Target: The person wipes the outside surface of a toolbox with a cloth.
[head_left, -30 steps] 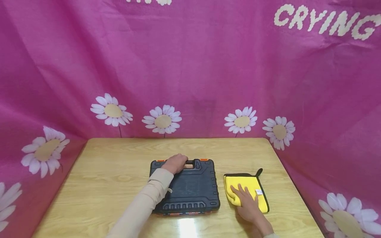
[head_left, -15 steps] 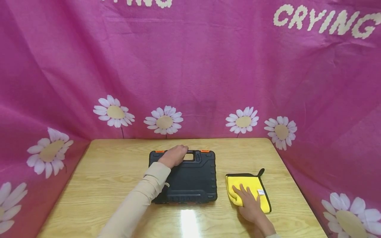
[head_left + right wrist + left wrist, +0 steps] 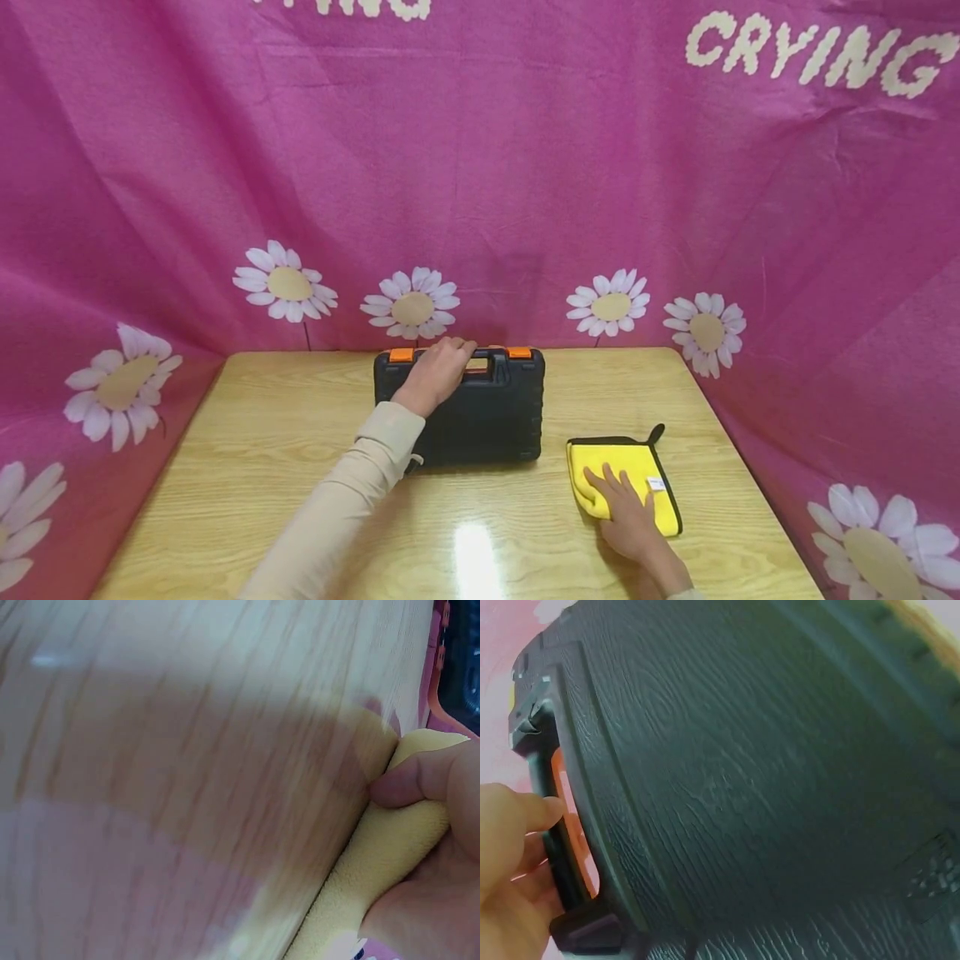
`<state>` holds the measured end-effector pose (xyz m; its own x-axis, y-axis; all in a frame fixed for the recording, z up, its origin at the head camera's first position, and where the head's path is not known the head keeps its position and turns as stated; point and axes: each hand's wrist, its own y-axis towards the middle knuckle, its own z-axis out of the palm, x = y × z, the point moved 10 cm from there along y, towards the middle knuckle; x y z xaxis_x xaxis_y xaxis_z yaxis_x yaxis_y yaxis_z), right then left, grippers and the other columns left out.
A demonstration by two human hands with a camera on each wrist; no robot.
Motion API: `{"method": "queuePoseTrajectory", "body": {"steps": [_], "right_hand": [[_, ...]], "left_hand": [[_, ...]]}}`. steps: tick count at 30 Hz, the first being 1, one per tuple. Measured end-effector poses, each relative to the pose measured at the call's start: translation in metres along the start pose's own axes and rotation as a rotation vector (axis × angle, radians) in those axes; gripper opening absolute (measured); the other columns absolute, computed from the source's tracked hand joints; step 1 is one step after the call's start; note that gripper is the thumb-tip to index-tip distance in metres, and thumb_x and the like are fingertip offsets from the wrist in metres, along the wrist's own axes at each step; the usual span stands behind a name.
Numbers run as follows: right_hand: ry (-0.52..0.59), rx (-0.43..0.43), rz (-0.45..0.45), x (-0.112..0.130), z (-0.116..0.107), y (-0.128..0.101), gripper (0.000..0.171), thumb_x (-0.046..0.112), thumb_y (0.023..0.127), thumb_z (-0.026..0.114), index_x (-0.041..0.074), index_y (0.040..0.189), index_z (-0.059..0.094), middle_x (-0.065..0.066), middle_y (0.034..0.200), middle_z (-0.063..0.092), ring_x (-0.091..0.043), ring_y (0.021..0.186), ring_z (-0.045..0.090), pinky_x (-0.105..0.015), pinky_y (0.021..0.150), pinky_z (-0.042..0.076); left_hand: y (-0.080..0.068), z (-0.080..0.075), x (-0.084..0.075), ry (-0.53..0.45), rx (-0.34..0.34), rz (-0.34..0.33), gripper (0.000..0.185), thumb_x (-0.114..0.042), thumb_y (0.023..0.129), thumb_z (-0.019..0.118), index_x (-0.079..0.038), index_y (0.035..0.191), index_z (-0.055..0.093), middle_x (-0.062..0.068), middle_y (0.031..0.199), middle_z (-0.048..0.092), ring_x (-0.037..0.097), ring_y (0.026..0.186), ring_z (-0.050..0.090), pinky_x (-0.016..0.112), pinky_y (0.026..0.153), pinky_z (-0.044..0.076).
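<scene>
My left hand (image 3: 438, 372) grips the handle of a black plastic tool case (image 3: 480, 425) with orange latches (image 3: 519, 352) along its top. The case is tilted up, handle uppermost; whether its lower edge touches the table I cannot tell. In the left wrist view the thumb and fingers wrap the handle bar (image 3: 568, 874), and orange shows through the handle gap. My right hand (image 3: 628, 517) lies with spread fingers on a folded yellow cloth (image 3: 626, 458) with black edging and a loop. The right wrist view has its thumb (image 3: 397, 787) against the cloth's side.
A light wood-grain table (image 3: 300, 417) bears the case and cloth. Behind and beside it hangs a magenta curtain (image 3: 480, 167) with daisies and white lettering. A bright reflection (image 3: 477, 558) lies on the near tabletop.
My left hand has raised the case's handle side and moved the case away from me, from a flatter lie to a steeper tilt. The right hand and cloth have stayed put.
</scene>
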<state>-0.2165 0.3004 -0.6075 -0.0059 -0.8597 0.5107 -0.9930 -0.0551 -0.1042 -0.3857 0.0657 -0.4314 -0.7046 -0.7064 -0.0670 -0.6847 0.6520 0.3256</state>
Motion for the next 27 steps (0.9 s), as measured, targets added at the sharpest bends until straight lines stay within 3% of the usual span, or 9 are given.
{"method": "queuePoseTrajectory", "body": {"steps": [5, 13, 18, 27], "right_hand": [[0.002, 0.002, 0.003, 0.0, 0.0, 0.0, 0.082, -0.012, 0.071, 0.056, 0.009, 0.15, 0.046, -0.031, 0.155, 0.028, -0.058, 0.14, 0.016, -0.086, 0.097, 0.002], [-0.004, 0.013, 0.012, -0.002, 0.001, 0.0, 0.082, -0.01, 0.071, 0.057, 0.009, 0.15, 0.044, -0.031, 0.155, 0.027, -0.058, 0.141, 0.015, -0.086, 0.097, 0.001], [-0.007, 0.009, 0.007, -0.002, 0.0, 0.001, 0.082, -0.01, 0.071, 0.057, 0.009, 0.15, 0.045, -0.03, 0.155, 0.027, -0.058, 0.141, 0.016, -0.086, 0.097, 0.001], [-0.019, -0.001, -0.002, -0.005, 0.002, 0.002, 0.081, -0.008, 0.071, 0.059, 0.009, 0.149, 0.046, -0.031, 0.155, 0.029, -0.058, 0.14, 0.018, -0.086, 0.097, 0.003]], "left_hand": [[0.0, -0.014, -0.001, 0.007, -0.09, -0.006, 0.023, 0.002, 0.088, 0.072, -0.001, 0.111, 0.069, 0.014, 0.104, 0.071, 0.03, 0.091, 0.067, 0.04, 0.087, 0.057], [-0.002, -0.024, -0.013, -0.046, -0.085, 0.007, 0.025, 0.001, 0.086, 0.076, -0.003, 0.11, 0.069, 0.012, 0.097, 0.072, 0.027, 0.087, 0.068, 0.038, 0.084, 0.058], [-0.006, -0.028, -0.02, -0.038, -0.026, -0.007, 0.03, -0.002, 0.085, 0.079, -0.003, 0.113, 0.069, 0.012, 0.095, 0.07, 0.027, 0.084, 0.065, 0.037, 0.082, 0.059], [-0.021, -0.03, -0.023, -0.082, 0.091, -0.048, 0.033, -0.004, 0.087, 0.077, -0.002, 0.12, 0.069, 0.014, 0.104, 0.068, 0.029, 0.092, 0.064, 0.038, 0.087, 0.056]]}}
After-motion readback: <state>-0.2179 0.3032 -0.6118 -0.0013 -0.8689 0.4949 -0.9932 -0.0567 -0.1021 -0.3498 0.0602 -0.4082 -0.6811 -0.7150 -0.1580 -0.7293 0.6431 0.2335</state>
